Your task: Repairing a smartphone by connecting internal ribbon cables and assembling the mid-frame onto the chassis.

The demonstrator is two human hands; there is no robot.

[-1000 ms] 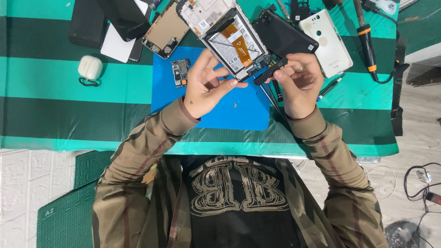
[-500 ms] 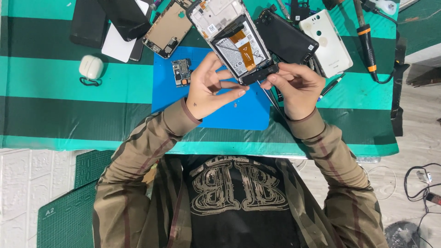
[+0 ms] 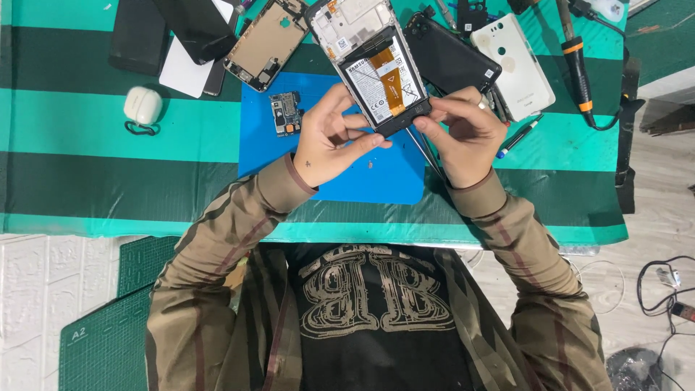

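Observation:
An opened phone (image 3: 369,61) with its back off, showing a battery and an orange flex cable, is held over a blue work mat (image 3: 376,174). My left hand (image 3: 329,141) grips its near left edge. My right hand (image 3: 463,134) pinches its near right corner. The phone is tilted, its far end pointing away from me. A small circuit board (image 3: 284,112) lies on the mat to the left of my left hand.
Another opened phone (image 3: 264,43), a black back cover (image 3: 449,54) and a white back cover (image 3: 517,65) lie on the green striped table. A white earbud case (image 3: 142,106) sits left. A soldering iron (image 3: 575,58) and a pen (image 3: 517,137) lie right. Green cutting mats (image 3: 101,326) lean below.
The phone has been turned slightly and pulled nearer, both hands closing in around its near end. The other items have not moved.

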